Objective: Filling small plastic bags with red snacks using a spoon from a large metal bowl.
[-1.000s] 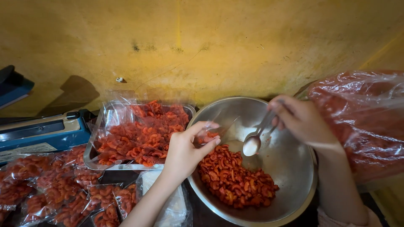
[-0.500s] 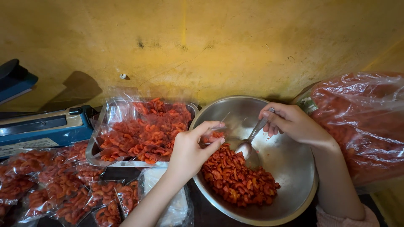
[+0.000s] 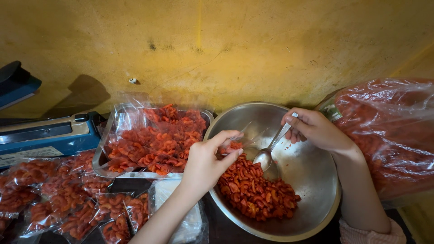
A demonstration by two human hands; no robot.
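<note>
A steel bowl (image 3: 316, 180) holds a heap of red curled snack pieces (image 3: 253, 190) on its near left side. My left hand (image 3: 205, 162) hovers over the bowl's left rim and pinches a small clear bag (image 3: 233, 145) with a few red pieces in it. My right hand (image 3: 314, 129) holds a metal spoon (image 3: 267, 156) by its handle, the spoon's bowl pointing down just above the heap.
A tray of filled clear bags (image 3: 153, 140) stands left of the bowl. More filled bags (image 3: 58, 199) lie at the lower left. A blue heat sealer (image 3: 40, 135) sits at the left, a big sack of red snacks (image 3: 393, 131) at the right. A yellow wall rises behind.
My right hand has lowered the spoon toward the heap of red pieces. My left hand has stayed over the bowl's rim with the small bag.
</note>
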